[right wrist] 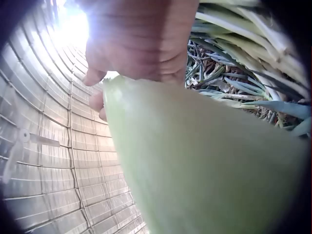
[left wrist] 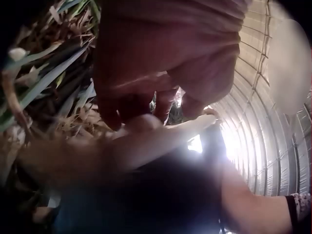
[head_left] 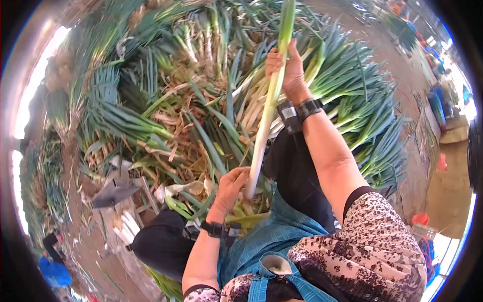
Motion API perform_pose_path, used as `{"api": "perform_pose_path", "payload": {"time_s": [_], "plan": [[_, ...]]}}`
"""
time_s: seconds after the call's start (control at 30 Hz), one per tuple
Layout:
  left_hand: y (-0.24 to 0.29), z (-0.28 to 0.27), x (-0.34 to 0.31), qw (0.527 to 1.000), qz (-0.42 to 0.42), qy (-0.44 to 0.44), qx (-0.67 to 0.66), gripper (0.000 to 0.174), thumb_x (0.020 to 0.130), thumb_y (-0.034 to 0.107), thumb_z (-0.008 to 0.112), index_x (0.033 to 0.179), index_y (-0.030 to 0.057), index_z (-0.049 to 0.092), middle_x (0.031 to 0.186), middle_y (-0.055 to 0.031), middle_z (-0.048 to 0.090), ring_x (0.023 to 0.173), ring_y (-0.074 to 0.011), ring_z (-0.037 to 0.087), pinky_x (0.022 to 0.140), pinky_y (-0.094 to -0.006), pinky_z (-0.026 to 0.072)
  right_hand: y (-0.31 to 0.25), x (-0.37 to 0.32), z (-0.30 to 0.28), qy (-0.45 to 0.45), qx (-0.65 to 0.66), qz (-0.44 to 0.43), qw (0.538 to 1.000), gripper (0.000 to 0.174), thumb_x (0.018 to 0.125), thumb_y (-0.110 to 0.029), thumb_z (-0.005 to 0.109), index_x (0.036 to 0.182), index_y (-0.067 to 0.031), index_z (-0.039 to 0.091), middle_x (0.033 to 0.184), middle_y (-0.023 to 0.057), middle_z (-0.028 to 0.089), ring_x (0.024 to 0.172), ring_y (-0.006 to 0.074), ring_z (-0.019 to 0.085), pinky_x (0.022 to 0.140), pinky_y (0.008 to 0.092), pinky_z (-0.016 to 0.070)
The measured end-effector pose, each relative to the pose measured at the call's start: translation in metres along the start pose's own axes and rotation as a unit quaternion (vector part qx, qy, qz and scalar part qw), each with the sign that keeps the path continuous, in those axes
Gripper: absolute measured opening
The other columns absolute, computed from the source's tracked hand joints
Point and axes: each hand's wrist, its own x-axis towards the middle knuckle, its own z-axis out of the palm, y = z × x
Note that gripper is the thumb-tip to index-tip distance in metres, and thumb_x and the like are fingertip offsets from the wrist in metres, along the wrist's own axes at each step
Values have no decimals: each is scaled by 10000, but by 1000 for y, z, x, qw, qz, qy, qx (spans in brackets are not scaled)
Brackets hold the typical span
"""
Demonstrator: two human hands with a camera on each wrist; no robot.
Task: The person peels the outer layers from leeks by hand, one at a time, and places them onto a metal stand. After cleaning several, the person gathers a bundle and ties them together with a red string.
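Note:
A long green onion (head_left: 269, 121) slants across the middle of the head view, its white root end low and its green leaves reaching the top edge. Around its upper part my right hand (head_left: 292, 73) curls its fingers. The pale green stalk (right wrist: 195, 151) fills much of the right wrist view, under that hand. Down by the root end, my left hand (head_left: 232, 189) bends its fingers against the white stalk and pinches there. In the left wrist view the left hand (left wrist: 165, 58) covers part of the white shaft (left wrist: 151, 144), and its fingertips are in shadow.
Trimmed green onions (head_left: 352, 110) lie in a heap beyond the right arm. Dry peelings and loose leaves (head_left: 176, 126) cover the ground ahead. More onions with white ends (head_left: 128, 226) lie by the left knee (head_left: 161, 246), near a grey metal piece (head_left: 114, 191).

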Motion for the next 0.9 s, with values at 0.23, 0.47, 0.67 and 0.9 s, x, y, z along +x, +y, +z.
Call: {"api": "perform_pose_path", "payload": {"time_s": [0.23,0.47,0.67,0.9], "plan": [[-8,13,6,999,0,20,-30,260,932,245,565,1063,24,607,845,34,593,699,-46,490,629,-196,387,-13,-13,-8,21,6,-7,1000,543,799,-619,608,778,-87,500,616,-41,435,510,96,407,473,242,354],[-32,-2,-5,992,-83,89,14,242,965,240,493,917,32,606,680,28,505,605,-31,449,517,-208,371,-58,-28,-50,111,-66,-105,986,483,901,-517,506,693,-102,373,596,-8,344,529,124,372,500,252,325],[-114,-50,-18,944,52,151,288,309,906,277,576,787,-7,599,603,-11,541,500,-137,469,483,-295,388,-89,-42,-79,321,-95,-275,901,379,880,-400,598,904,-84,392,673,62,430,553,189,434,468,326,394],[-86,-81,-29,832,-20,335,443,411,807,336,677,636,-25,582,637,-170,600,612,-257,591,600,-390,459,-170,-66,-44,502,-207,-462,701,466,817,-302,723,1102,-33,471,889,130,555,739,274,565,574,434,507]]}}
